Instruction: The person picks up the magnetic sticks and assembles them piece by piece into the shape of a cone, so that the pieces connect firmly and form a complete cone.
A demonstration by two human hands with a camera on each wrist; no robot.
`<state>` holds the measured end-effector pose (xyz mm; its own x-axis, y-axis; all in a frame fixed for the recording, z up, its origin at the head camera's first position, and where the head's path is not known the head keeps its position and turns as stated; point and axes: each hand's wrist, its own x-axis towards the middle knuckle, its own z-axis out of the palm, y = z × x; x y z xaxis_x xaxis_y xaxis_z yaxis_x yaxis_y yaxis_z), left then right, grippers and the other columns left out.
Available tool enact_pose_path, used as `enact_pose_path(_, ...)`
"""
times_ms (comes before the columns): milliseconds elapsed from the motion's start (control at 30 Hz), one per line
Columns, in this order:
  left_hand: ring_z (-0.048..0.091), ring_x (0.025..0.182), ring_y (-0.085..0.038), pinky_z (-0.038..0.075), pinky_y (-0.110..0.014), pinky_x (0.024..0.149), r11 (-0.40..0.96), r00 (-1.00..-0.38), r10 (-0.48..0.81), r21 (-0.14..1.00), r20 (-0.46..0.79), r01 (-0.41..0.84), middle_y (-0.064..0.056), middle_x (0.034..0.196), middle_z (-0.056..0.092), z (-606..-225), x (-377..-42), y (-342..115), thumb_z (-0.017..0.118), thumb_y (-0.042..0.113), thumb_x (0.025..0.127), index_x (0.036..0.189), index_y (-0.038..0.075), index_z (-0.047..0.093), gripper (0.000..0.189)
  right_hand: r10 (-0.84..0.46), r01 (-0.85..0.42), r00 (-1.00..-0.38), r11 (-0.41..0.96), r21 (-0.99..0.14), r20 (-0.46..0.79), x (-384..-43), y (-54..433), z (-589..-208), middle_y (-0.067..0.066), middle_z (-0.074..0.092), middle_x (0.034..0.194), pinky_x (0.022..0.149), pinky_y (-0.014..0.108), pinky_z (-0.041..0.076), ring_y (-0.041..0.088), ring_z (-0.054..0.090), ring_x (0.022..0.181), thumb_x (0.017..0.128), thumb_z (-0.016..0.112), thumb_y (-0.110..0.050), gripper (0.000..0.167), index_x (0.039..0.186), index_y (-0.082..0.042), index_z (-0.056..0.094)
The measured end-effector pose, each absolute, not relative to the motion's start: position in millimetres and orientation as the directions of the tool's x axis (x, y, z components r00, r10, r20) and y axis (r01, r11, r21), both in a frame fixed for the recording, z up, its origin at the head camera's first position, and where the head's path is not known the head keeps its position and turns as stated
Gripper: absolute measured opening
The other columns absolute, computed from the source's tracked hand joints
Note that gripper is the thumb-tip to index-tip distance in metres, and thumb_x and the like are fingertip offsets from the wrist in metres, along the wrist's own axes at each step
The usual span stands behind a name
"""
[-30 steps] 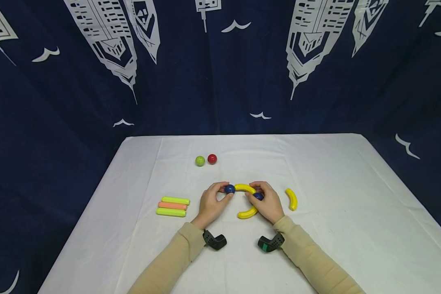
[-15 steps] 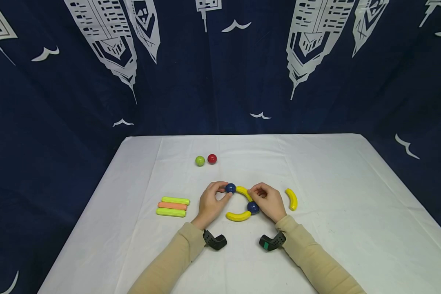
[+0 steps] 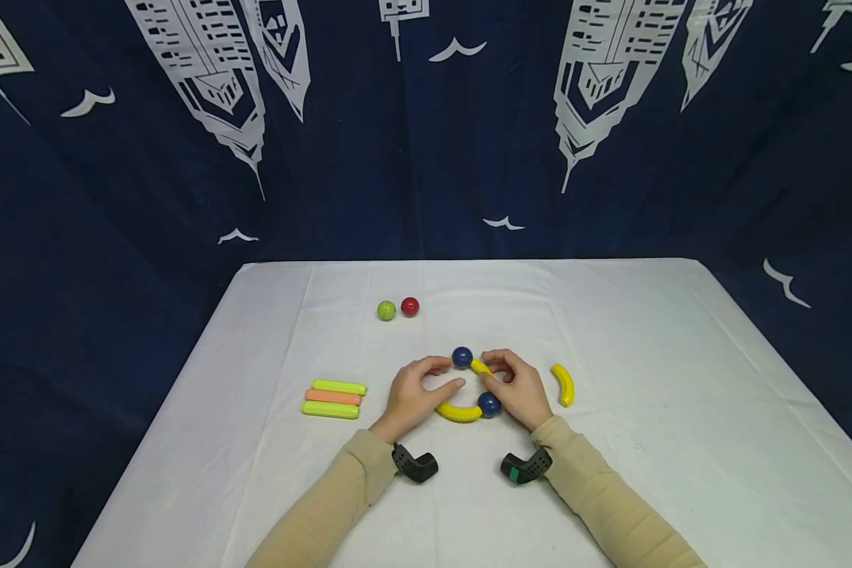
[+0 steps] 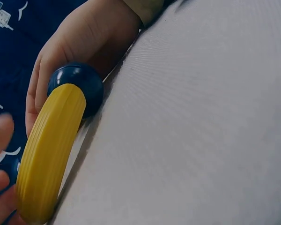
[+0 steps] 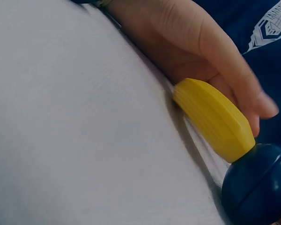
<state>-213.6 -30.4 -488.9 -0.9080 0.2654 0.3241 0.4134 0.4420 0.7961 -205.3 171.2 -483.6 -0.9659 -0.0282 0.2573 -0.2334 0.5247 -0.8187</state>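
Note:
Two blue balls and two yellow curved sticks make a joined chain. The upper ball [image 3: 461, 357] meets the upper stick [image 3: 480, 367], whose middle is hidden by my right hand [image 3: 522, 390]. That hand pinches the upper stick between thumb and fingers. Below it, the lower blue ball [image 3: 489, 405] joins the lower curved stick [image 3: 458, 412]. My left hand [image 3: 410, 398] is spread around the chain's left side, fingertips just short of the upper ball and thumb pointing inward. In the right wrist view, the left hand [image 5: 196, 47] lies behind a yellow stick [image 5: 215, 119].
A single yellow curved stick [image 3: 563, 385] lies to the right. Left of the hands are two green sticks and an orange stick [image 3: 333, 397] between them. Farther back, a green ball [image 3: 386, 310] and a red ball [image 3: 409, 307] sit on the white table [image 3: 632, 339].
The chain has turned, its lower ball coming nearer and its upper ball shifting right. My left hand has let go of the upper ball. My right hand went from the lower ball to the upper stick.

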Motion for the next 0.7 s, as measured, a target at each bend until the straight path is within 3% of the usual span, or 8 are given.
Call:
enact_pose_path(167, 0.056, 0.102, -0.010, 0.042, -0.030, 0.092, 0.419, -0.872, 0.369, 0.781, 0.320, 0.464, 0.007, 0.107, 0.066, -489.0, -212.4, -30.6, 0.079, 0.048, 0.070, 0.111, 0.013, 0.067, 0.055, -0.017, -0.244, -0.959, 0.558, -0.794, 0.282, -204.8, 171.1, -483.3, 0.011, 0.065, 0.103, 0.068, 0.025, 0.042, 0.019, 0.056, 0.082, 0.082, 0.066, -0.005, 0.035, 0.117, -0.005, 0.060)
enact_pose_path(300, 0.056, 0.099, -0.009, 0.040, -0.031, 0.091, 0.444, -0.835, 0.422, 0.723, 0.352, 0.529, 0.008, 0.102, 0.067, -489.0, -211.6, -30.6, 0.082, 0.046, 0.066, 0.107, 0.014, 0.069, 0.053, -0.016, -0.247, -0.956, 0.578, -0.778, 0.292, -204.0, 171.6, -483.6, 0.014, 0.063, 0.107, 0.071, 0.031, 0.044, 0.021, 0.054, 0.080, 0.081, 0.062, -0.003, 0.044, 0.124, -0.006, 0.056)
enact_pose_path(433, 0.055, 0.101, -0.010, 0.039, -0.032, 0.093, 0.463, -0.819, 0.431, 0.686, 0.380, 0.562, 0.006, 0.104, 0.066, -490.2, -212.1, -30.5, 0.083, 0.041, 0.069, 0.103, 0.015, 0.070, 0.045, -0.030, -0.264, -0.953, 0.576, -0.774, 0.302, -205.1, 172.9, -484.8, 0.018, 0.055, 0.122, 0.089, 0.040, 0.044, 0.028, 0.053, 0.104, 0.080, 0.060, -0.002, 0.051, 0.130, -0.004, 0.050)
enact_pose_path(567, 0.049, 0.113, -0.018, 0.036, -0.036, 0.098, 0.450, -0.806, 0.416, 0.675, 0.421, 0.585, -0.003, 0.118, 0.061, -492.1, -213.2, -30.9, 0.081, 0.028, 0.073, 0.101, 0.012, 0.070, 0.034, -0.043, -0.281, -0.947, 0.590, -0.756, 0.318, -206.3, 174.0, -484.7, 0.018, 0.043, 0.139, 0.105, 0.046, 0.030, 0.034, 0.038, 0.127, 0.080, 0.058, -0.003, 0.055, 0.134, -0.003, 0.047)
enact_pose_path(700, 0.041, 0.120, -0.024, 0.033, -0.040, 0.101, 0.454, -0.826, 0.381, 0.693, 0.416, 0.559, -0.009, 0.129, 0.052, -494.1, -214.4, -31.4, 0.075, 0.017, 0.077, 0.102, 0.010, 0.071, 0.026, -0.038, -0.282, -0.945, 0.599, -0.749, 0.325, -206.5, 174.1, -483.6, 0.018, 0.041, 0.140, 0.107, 0.046, 0.027, 0.035, 0.035, 0.129, 0.082, 0.058, -0.005, 0.051, 0.132, -0.001, 0.048)
